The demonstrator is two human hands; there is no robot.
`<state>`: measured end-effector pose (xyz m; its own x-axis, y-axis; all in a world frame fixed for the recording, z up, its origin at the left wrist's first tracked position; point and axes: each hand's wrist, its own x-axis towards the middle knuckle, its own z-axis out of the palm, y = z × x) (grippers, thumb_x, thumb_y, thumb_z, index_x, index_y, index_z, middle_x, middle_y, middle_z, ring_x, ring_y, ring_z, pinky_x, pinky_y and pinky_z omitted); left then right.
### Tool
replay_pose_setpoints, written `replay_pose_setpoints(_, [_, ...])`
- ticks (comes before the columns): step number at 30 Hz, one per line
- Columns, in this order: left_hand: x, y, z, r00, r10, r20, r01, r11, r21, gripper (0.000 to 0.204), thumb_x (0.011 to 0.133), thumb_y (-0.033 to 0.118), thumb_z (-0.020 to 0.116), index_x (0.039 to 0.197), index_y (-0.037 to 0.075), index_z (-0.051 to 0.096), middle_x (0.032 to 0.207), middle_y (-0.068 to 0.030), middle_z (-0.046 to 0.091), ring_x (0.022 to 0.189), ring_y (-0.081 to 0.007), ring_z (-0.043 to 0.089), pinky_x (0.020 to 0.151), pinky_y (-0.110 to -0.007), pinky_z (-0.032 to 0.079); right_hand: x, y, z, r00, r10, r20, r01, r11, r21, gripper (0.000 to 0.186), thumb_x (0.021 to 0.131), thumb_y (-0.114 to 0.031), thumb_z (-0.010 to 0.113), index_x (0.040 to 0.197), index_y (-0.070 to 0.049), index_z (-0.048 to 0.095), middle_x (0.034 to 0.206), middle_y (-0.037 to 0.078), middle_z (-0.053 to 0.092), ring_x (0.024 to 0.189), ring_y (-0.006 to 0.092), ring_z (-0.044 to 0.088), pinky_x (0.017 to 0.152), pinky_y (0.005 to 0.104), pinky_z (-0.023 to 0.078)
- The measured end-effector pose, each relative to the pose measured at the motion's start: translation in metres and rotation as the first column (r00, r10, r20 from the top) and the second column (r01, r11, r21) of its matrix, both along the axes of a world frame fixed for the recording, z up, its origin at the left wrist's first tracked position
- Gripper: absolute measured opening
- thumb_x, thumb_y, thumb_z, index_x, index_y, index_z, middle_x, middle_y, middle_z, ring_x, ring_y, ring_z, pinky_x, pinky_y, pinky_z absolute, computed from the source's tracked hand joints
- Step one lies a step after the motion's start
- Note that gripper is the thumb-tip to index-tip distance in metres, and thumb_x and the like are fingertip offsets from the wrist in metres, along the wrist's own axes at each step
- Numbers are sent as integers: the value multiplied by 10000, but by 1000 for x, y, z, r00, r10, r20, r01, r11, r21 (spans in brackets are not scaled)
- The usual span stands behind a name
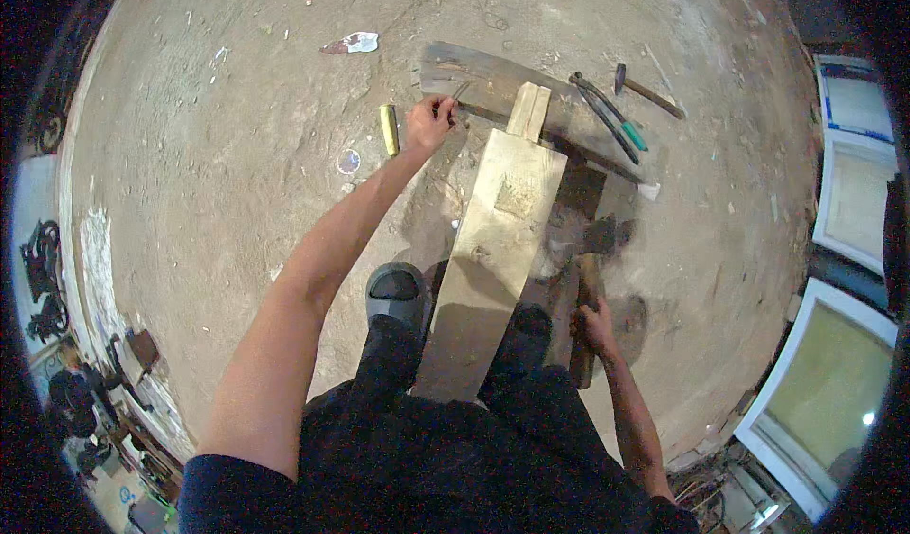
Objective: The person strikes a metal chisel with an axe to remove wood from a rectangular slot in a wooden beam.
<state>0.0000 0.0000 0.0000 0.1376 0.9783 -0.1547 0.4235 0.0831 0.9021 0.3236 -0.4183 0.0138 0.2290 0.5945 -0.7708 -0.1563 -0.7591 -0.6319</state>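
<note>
My left hand (431, 124) is closed in a pinch around a thin nail (461, 90), over the near edge of a weathered grey board (493, 72). A pale squared timber (502, 202) runs from between my legs toward that board. Its far end narrows to a grooved tongue (528, 110) that overlaps the board. Low on the right, my right hand (593, 325) grips a wooden-handled tool (589, 283) with a dark head; shadow blurs the head's exact shape.
Pincers (611, 117) with green-tipped handles and a hammer (649, 90) lie at the far right. A yellowish cylinder (389, 129) stands left of my left hand. A torn wrapper (353, 43) lies farther off. Framed panes (825, 382) lean along the right edge.
</note>
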Motion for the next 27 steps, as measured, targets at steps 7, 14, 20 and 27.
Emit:
replay_pose_setpoints(7, [-37,19,13,986,73,149,-84,994,68,208,994,147,562,974,-29,671,737,-65,657,640,-117,625,608,-289,518,-28,142,128,970,241,-47,-238,970,48,300,849,-121,599,1114,-46,482,752,83,581,571,180,571,519,347,488])
replay_pose_setpoints(14, [-62,15,10,993,2,122,-4,1000,17,174,968,109,594,979,-43,678,733,-59,672,656,-112,635,607,-284,520,-91,286,238,944,247,-220,-219,965,141,309,843,-173,595,1111,-55,500,706,72,551,542,176,556,502,348,480])
replay_pose_setpoints(20, [-58,32,13,966,158,206,-140,985,-101,168,960,112,603,984,-29,691,714,-50,674,632,-111,642,595,-276,524,-170,326,182,965,187,-182,-135,955,266,224,849,-137,600,1030,-28,527,687,84,561,511,186,552,486,361,484])
replay_pose_setpoints(27, [-73,39,-7,991,90,100,-76,989,-128,256,895,243,662,854,2,737,648,-73,697,598,-136,652,624,-333,531,-232,321,92,981,171,-89,-147,963,227,186,876,-136,605,995,-19,524,666,98,566,488,208,560,460,366,487])
